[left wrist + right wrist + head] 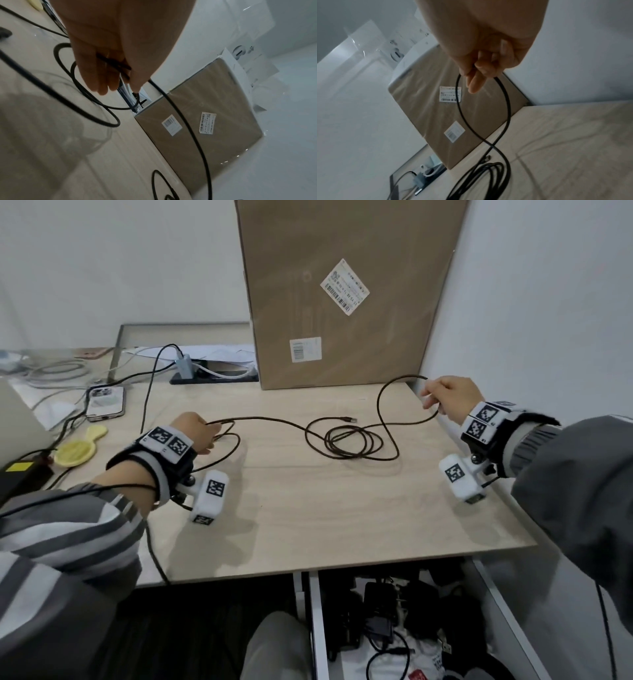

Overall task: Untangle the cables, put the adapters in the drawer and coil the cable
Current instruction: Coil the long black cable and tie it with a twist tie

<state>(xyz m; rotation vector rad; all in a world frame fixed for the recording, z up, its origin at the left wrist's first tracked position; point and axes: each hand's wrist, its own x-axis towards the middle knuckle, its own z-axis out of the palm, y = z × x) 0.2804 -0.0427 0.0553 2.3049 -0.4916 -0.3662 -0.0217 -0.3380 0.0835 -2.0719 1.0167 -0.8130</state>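
Note:
A long black cable (274,421) runs across the wooden desk (325,501). My left hand (197,433) at the desk's left grips two small loops of it (96,97). My right hand (448,400) at the far right pinches a raised loop (488,108) of the same cable above the desk. Between the hands a loose coil (352,441) lies flat, with the cable's plug end (351,420) beside it. Below the desk edge an open drawer (317,628) holds dark adapters (378,607) and cords.
A tall cardboard box (342,289) leans on the wall behind the desk. A phone (104,402), a yellow rubbery piece (77,450), a black power brick (20,474) and other cables crowd the left. A grey hub (185,366) sits in the cable slot.

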